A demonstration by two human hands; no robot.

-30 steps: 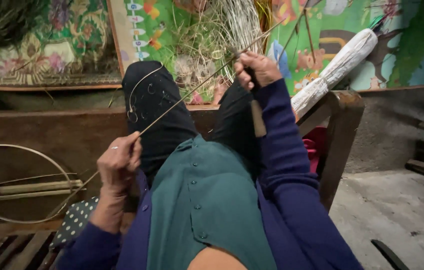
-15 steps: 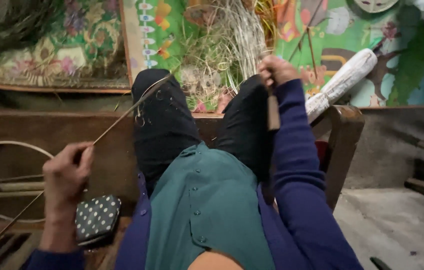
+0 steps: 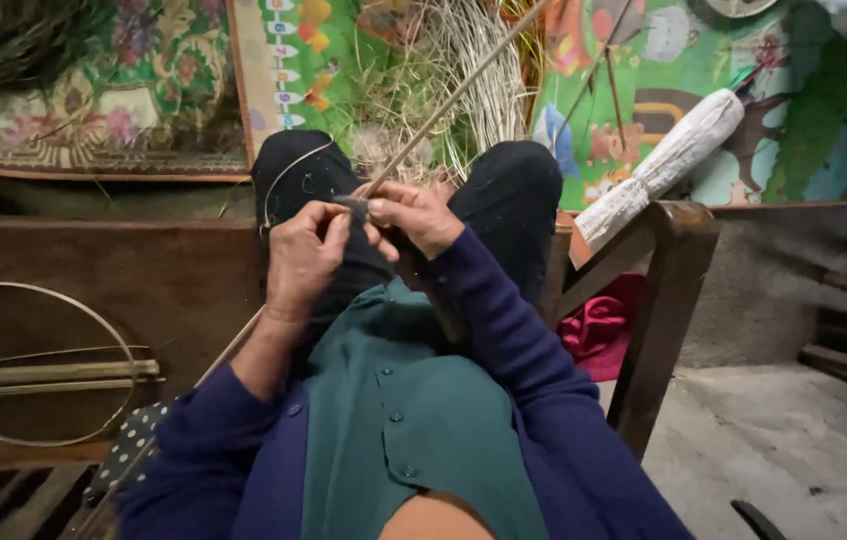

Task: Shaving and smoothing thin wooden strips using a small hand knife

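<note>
My two hands have come together over my lap. Half a second ago my left hand (image 3: 302,255) was far out at eight o'clock, dragging the long thin cane (image 3: 449,102) away from my knees, and my right hand (image 3: 412,215) was up at one o'clock by my right knee (image 3: 509,195). Now both meet in the middle, just above the green vest (image 3: 414,420), with the fingertips almost touching.

My left fingers are bent and pressed together, pinching the cane where it crosses my left knee (image 3: 299,170). My right thumb and first fingers close on the same spot from the three o'clock side; something small and dark sits between them, but I cannot tell what it is.

The cane runs on a slant, from one o'clock above the pale bundle of split strips (image 3: 474,80) down through my grip to seven o'clock past my left forearm. I judge the long pull is over and I am working on one point of the cane.

The wire hoop (image 3: 94,330) lies at nine o'clock, well apart, and the chair arm (image 3: 679,250) stands at three o'clock.
</note>
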